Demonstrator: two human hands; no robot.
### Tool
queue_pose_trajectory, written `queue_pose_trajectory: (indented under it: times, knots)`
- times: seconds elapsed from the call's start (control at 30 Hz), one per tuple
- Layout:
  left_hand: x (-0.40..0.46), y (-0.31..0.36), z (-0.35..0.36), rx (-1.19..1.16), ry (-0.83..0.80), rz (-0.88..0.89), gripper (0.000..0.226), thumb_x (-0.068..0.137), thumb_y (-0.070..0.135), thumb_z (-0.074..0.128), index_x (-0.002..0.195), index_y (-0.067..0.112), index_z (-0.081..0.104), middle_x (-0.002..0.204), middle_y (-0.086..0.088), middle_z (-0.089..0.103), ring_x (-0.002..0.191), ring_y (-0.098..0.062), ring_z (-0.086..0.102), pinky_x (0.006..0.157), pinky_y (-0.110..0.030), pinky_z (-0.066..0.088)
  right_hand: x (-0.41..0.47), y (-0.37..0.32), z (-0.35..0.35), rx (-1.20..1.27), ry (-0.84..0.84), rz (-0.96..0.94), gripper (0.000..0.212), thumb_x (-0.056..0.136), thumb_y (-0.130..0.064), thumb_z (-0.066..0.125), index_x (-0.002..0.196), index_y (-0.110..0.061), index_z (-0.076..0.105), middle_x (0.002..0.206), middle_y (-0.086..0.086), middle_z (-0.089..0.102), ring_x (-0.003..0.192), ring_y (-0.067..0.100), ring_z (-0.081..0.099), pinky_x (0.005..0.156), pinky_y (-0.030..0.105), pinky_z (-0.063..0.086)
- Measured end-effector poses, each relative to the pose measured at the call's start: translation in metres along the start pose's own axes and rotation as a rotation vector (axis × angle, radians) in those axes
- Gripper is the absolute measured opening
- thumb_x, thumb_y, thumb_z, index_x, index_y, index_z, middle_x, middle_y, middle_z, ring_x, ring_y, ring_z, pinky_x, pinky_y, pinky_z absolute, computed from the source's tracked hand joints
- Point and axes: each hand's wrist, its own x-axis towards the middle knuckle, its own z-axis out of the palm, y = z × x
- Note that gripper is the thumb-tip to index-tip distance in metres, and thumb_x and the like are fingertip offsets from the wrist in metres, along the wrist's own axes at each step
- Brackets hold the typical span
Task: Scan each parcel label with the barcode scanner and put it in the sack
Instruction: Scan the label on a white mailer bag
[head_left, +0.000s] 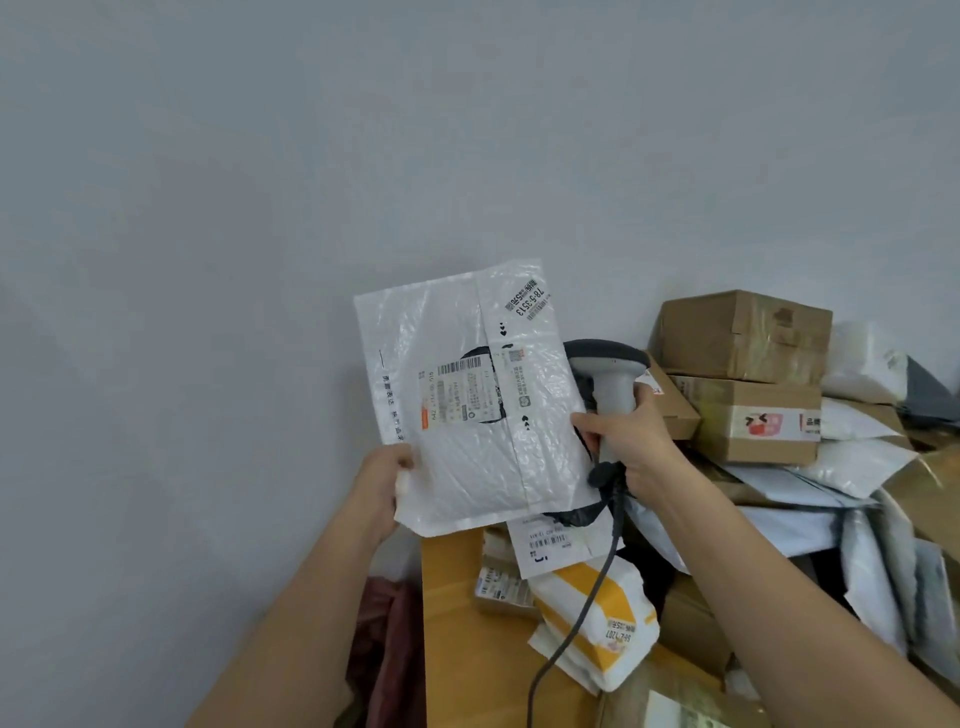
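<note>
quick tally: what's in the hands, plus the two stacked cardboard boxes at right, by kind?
White poly mailer, pinched by left hand and right hand: 1
Barcode scanner, in right hand: 1
Stacked cardboard boxes: 2
Total: 4

parcel (467, 400) held up left of the scanner (610, 384), stacked boxes (748, 374) behind right, table (452, 623) below.

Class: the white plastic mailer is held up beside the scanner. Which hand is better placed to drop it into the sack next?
Left. The left hand grips the white plastic mailer's lower corner; the right hand holds the grey corded barcode scanner.
</note>
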Motion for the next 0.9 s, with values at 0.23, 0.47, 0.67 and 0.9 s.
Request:
queue_pose_trajectory:
  times: [0.23,0.47,0.67,0.9]
  knots:
    - [0.001,-0.013,-0.013,0.071,-0.176,0.081,0.063,0.063,0.008,0.083,0.122,0.005,0.063,0.113,-0.012,0.072,0.105,-0.031,0.069,0.095,-0.05,0.052,-0.002,0.004,0.005,-0.219,0.021,-0.076,0.067,0.081,-0.003,0.078,0.134,-0.022,0.041,0.107,0.006,0.059,0.082,0.017,0.059,0.058,0.028,0.048]
    - [0.008,-0.025,-0.028,-0.013,0.096,0.055,0.04,0.067,-0.004,0.083,0.103,0.008,0.069,0.092,-0.008,0.076,0.081,-0.024,0.074,0.067,-0.038,0.059,-0.016,-0.013,0.021,-0.054,-0.069,-0.046,0.024,0.091,-0.005,0.066,0.104,-0.021,0.054,0.095,0.006,0.057,0.07,0.017,0.057,0.046,0.018,0.051]
    - [0.004,-0.026,-0.038,0.249,0.069,-0.007,0.031,0.078,-0.002,0.077,0.107,0.003,0.067,0.101,-0.015,0.073,0.09,-0.031,0.071,0.085,-0.045,0.057,-0.032,-0.023,0.035,-0.19,-0.27,-0.175,0.033,0.086,-0.007,0.072,0.107,-0.019,0.049,0.095,0.007,0.056,0.06,0.015,0.056,0.052,0.021,0.053]
    - [-0.013,0.003,-0.025,1.306,-0.203,0.317,0.004,0.086,0.011,0.067,0.084,0.009,0.065,0.083,-0.005,0.064,0.071,-0.019,0.056,0.062,-0.028,0.042,-0.034,-0.012,0.043,-0.352,-0.384,-0.29,0.053,0.081,-0.005,0.079,0.122,-0.018,0.048,0.102,0.006,0.058,0.064,0.011,0.061,0.055,0.018,0.051]
